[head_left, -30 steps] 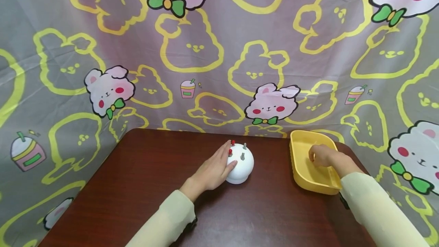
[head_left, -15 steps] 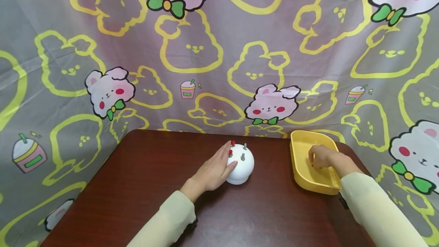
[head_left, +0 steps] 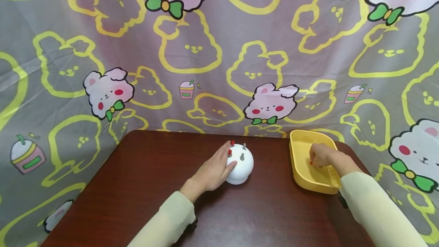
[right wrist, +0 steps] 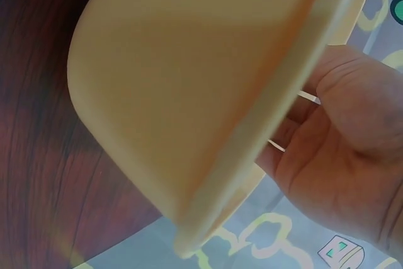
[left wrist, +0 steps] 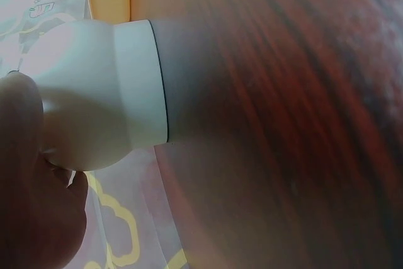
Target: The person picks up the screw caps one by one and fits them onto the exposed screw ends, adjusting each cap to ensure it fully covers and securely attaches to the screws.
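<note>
Toward the far right corner of the surface (head_left: 154,170), in the head view, lies a yellow tray (head_left: 313,187), with the right hand (head_left: 324,156) reaching in, fingers curled down. A small red piece (head_left: 311,163) shows at the fingertips; whether it is pinched or lying beneath them, one cannot tell. Near the middle of the far edge, set in from it, stands a white dome (head_left: 243,170), bearing two red pegs (head_left: 230,153) and two grey pegs (head_left: 242,157). The left hand (head_left: 212,169) lies along its left side, fingers straight, thumb across the near face, touching rather than clamped round it. That flat brace seems right: light, level pressure would steady the dome without sliding it toward the right edge.

From the left wrist, the dome's base looks flat on the surface, the thumb and a finger against the curve.

From the right wrist, the tray's wall hides the fingertips. Good work here would likely mean pinching the piece by one end, then lifting it straight up, clear of the rim.
</note>
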A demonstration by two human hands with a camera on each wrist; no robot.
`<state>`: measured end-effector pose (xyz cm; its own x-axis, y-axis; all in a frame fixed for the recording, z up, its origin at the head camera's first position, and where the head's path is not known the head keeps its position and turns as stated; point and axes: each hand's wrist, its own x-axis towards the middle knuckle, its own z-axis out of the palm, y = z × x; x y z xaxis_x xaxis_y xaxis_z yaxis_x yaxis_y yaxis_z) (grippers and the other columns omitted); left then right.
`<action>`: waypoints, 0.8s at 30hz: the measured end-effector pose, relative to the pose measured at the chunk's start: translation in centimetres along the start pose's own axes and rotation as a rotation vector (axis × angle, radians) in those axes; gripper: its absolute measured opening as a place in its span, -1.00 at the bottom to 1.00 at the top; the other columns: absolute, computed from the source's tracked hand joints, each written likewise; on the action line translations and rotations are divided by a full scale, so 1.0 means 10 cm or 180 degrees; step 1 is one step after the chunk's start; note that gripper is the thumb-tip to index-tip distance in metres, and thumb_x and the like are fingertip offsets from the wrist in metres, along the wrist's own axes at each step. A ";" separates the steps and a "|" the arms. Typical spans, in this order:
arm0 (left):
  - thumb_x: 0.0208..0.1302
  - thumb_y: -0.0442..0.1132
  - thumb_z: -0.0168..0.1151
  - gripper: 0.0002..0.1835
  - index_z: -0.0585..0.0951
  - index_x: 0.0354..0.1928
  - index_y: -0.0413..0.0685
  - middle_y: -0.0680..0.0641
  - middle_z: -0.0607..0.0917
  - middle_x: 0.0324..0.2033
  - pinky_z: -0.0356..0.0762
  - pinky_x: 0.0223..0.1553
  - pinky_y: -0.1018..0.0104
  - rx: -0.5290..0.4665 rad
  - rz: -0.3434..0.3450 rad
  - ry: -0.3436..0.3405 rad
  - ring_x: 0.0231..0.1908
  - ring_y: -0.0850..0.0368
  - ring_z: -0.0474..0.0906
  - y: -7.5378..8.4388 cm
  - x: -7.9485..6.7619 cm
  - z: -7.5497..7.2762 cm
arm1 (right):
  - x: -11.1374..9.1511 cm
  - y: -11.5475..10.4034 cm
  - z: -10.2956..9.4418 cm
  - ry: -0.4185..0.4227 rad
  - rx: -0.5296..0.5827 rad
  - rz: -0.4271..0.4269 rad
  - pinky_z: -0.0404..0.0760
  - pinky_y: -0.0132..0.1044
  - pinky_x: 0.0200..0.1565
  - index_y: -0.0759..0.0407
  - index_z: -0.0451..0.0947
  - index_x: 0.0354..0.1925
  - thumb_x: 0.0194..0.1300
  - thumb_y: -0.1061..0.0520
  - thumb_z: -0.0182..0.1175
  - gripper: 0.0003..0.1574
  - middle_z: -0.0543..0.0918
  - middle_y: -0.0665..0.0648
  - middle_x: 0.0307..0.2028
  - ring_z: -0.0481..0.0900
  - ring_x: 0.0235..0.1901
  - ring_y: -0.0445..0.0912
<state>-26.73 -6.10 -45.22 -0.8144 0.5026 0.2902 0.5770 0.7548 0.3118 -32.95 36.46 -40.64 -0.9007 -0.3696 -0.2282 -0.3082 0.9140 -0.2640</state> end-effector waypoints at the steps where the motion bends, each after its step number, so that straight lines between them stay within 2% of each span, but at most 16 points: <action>1: 0.63 0.24 -0.30 -0.17 -0.05 0.62 -0.26 -0.23 0.06 0.59 0.20 0.48 0.07 -0.0008 0.0007 0.0018 0.57 -0.02 0.00 0.00 0.00 0.00 | 0.01 0.00 0.00 0.0019 -0.0012 -0.0034 0.48 -0.31 -0.47 0.21 0.59 -0.55 -0.10 0.45 0.32 -0.81 0.62 0.02 -0.63 0.51 -0.57 -0.14; 6: 0.63 0.22 -0.28 -0.18 -0.05 0.62 -0.26 -0.22 0.06 0.59 0.18 0.49 0.08 -0.0016 0.0009 0.0015 0.57 -0.03 0.01 0.00 0.00 -0.01 | 0.04 0.01 -0.01 0.0105 -0.0155 -0.0196 0.44 -0.29 -0.42 0.16 0.57 -0.57 -0.06 0.40 0.32 -0.81 0.55 -0.06 -0.59 0.43 -0.50 -0.13; 11: 0.63 0.22 -0.28 -0.17 -0.07 0.62 -0.26 -0.22 0.05 0.60 0.14 0.50 0.08 -0.0020 -0.0003 -0.0010 0.58 -0.04 -0.01 0.00 0.00 -0.01 | 0.06 0.01 -0.01 0.0276 -0.0239 -0.0391 0.40 -0.26 -0.40 0.19 0.55 -0.57 0.02 0.38 0.31 -0.83 0.51 -0.05 -0.56 0.38 -0.51 -0.12; 24: 0.62 0.24 -0.29 -0.16 -0.07 0.62 -0.23 -0.20 0.04 0.60 0.15 0.50 0.09 -0.0024 -0.0049 -0.0036 0.58 0.00 -0.02 0.01 -0.01 -0.02 | 0.10 -0.02 -0.07 0.0612 -0.0191 -0.0819 0.55 -0.22 -0.36 0.19 0.69 -0.48 0.07 0.36 0.37 -0.89 0.66 -0.06 -0.51 0.52 -0.47 -0.19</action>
<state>-26.59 -6.10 -45.02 -0.8238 0.4957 0.2751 0.5648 0.7594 0.3230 -33.97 36.04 -40.17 -0.8306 -0.5565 0.0216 -0.5454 0.8051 -0.2331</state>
